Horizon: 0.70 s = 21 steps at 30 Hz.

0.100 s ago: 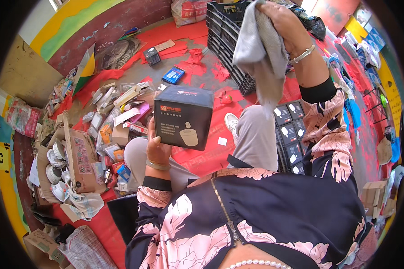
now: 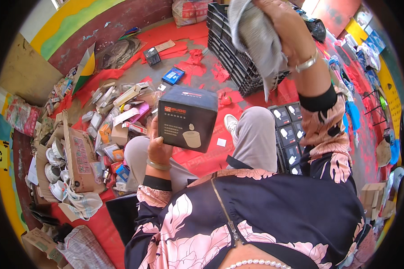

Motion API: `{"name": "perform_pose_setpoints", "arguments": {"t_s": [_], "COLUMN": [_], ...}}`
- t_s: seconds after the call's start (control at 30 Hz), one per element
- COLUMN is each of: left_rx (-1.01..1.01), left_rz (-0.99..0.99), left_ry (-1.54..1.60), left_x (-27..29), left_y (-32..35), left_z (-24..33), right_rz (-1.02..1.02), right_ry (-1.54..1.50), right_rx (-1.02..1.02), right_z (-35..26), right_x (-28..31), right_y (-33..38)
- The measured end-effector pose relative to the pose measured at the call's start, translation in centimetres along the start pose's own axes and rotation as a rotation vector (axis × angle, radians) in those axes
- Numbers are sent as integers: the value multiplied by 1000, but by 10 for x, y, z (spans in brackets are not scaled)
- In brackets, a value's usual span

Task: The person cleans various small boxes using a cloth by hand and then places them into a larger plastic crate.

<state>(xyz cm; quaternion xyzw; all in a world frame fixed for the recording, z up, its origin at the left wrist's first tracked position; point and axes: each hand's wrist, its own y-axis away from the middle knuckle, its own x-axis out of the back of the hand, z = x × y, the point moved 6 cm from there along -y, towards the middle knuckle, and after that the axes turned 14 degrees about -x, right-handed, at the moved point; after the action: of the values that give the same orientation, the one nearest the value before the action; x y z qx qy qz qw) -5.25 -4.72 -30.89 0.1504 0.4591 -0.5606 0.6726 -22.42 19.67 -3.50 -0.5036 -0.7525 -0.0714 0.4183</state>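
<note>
In the head view, the person sits on the floor and the left hand (image 2: 158,145) grips a dark cube-shaped carton (image 2: 187,117) by its lower left edge, holding it up above the knees. The right hand (image 2: 285,20) is raised high, closed around a grey cloth (image 2: 256,38) that hangs down beside the black crates (image 2: 231,58). The step in hand looks like wiping the carton; the next move calls for bringing the cloth down onto its top face.
</note>
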Motion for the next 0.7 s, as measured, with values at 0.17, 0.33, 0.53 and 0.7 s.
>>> {"name": "perform_pose_setpoints", "arguments": {"t_s": [0.17,0.33,0.53,0.7], "left_rx": [17,147,112,29], "left_rz": [-19,43,-1,-170], "left_ry": [29,141,-3,-181], "left_x": [-11,-9,-5,-31], "left_y": [0,5,4,2], "left_z": [-4,-14,-10,-10], "right_rz": [-784,-581,-833,-910], "right_ry": [-274,-180,-180,-316], "right_rx": [-190,170,-57,-95], "right_z": [-61,-41,-17,17], "right_x": [-109,-135,-164,-186], "right_y": [70,72,76,76]}}
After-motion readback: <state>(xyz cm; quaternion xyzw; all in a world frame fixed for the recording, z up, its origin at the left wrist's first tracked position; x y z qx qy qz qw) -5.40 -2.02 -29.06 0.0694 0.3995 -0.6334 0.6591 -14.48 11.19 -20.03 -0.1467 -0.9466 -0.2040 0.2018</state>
